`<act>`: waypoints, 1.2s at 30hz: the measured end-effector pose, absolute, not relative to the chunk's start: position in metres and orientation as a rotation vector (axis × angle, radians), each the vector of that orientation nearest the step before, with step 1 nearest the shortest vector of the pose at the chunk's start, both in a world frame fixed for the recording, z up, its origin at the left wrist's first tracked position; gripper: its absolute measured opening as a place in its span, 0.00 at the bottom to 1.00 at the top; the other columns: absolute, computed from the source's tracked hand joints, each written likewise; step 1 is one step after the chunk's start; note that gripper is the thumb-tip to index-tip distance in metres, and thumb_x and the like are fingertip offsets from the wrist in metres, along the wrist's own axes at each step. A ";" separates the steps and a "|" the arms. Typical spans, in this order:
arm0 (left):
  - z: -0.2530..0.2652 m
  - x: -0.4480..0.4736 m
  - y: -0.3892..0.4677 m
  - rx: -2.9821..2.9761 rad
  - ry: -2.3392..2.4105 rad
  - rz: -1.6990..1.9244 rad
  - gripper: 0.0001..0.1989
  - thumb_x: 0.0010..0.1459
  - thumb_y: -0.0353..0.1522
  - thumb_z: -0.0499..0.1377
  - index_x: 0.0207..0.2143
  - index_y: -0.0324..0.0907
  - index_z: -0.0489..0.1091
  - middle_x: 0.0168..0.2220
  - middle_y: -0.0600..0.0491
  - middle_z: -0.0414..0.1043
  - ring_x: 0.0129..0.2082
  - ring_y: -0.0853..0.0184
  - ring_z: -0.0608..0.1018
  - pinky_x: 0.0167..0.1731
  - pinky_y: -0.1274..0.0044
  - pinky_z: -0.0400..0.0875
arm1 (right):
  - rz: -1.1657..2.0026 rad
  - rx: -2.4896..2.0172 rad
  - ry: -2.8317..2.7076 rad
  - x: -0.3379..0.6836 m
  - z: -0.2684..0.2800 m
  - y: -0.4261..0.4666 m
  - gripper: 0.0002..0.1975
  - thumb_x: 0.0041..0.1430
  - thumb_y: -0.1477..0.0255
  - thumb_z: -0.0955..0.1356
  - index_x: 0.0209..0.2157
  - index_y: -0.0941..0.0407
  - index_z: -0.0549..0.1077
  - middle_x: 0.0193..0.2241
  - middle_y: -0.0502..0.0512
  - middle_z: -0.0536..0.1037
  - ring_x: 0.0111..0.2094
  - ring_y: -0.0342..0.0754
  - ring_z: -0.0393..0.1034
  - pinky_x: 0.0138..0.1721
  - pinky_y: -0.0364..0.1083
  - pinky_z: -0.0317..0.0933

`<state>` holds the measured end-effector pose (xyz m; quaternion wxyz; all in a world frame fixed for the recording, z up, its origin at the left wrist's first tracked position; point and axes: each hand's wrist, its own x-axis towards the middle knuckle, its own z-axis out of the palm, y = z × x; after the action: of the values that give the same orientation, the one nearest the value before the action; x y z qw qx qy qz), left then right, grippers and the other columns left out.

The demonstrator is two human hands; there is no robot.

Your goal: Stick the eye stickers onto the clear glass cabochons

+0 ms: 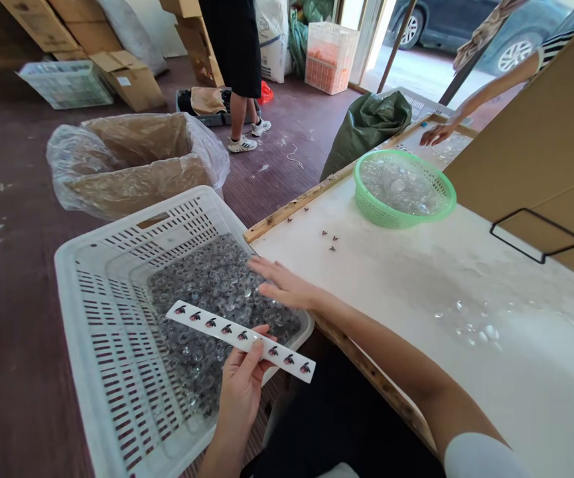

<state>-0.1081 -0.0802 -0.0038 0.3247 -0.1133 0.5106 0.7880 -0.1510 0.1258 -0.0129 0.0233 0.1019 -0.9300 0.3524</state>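
Note:
A white strip of stickers [202, 317], printed with a row of small dark-and-pink figures, is pinched between the thumb and fingers of my left hand [244, 375]. It slants over the near edge of a white plastic basket [105, 318]. Many small clear plastic pieces [217, 285] fill the basket's bottom. Above these pieces, at the table's corner, my right hand [284, 284] is stretched out with its fingers apart; nothing shows in it. Several tiny dark bits [329, 236], perhaps stickers, lie on the white table [386, 285] beyond that hand.
On the table stand a green basket [366, 202] of clear pieces and a cardboard sheet [540, 172]; loose clear pieces [483, 332] lie nearer. A co-worker's hand [438, 133] reaches over the far end. A plastic-lined box [142, 179] sits beyond the white basket; another person stands behind.

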 end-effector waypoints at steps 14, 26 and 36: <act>-0.010 -0.108 -0.085 -0.257 1.270 2.058 0.17 0.48 0.37 0.69 0.40 0.40 0.77 0.32 0.50 0.78 0.31 0.67 0.77 0.31 0.76 0.76 | 0.839 -0.199 -2.947 -0.105 -0.038 0.176 0.34 0.68 0.57 0.55 0.67 0.63 0.50 0.68 0.67 0.49 0.69 0.57 0.38 0.66 0.59 0.40; -0.018 -0.115 -0.091 -0.265 1.276 2.069 0.18 0.49 0.37 0.68 0.42 0.39 0.76 0.32 0.50 0.77 0.31 0.66 0.77 0.32 0.75 0.76 | 0.999 -0.815 -2.792 -0.075 -0.016 0.168 0.18 0.61 0.67 0.65 0.50 0.59 0.71 0.40 0.62 0.74 0.36 0.50 0.73 0.43 0.52 0.67; -0.010 -0.111 -0.088 -0.249 1.264 2.056 0.18 0.49 0.38 0.68 0.41 0.39 0.76 0.32 0.50 0.77 0.32 0.66 0.77 0.31 0.76 0.76 | 1.135 -0.504 -2.529 -0.136 -0.021 0.146 0.20 0.63 0.65 0.62 0.54 0.59 0.68 0.52 0.67 0.72 0.54 0.55 0.66 0.56 0.56 0.60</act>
<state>-0.1109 -0.0882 -0.0104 0.3502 -0.0962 0.4882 0.7936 -0.1362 0.1461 -0.0214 0.1617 -0.1764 -0.8858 0.3975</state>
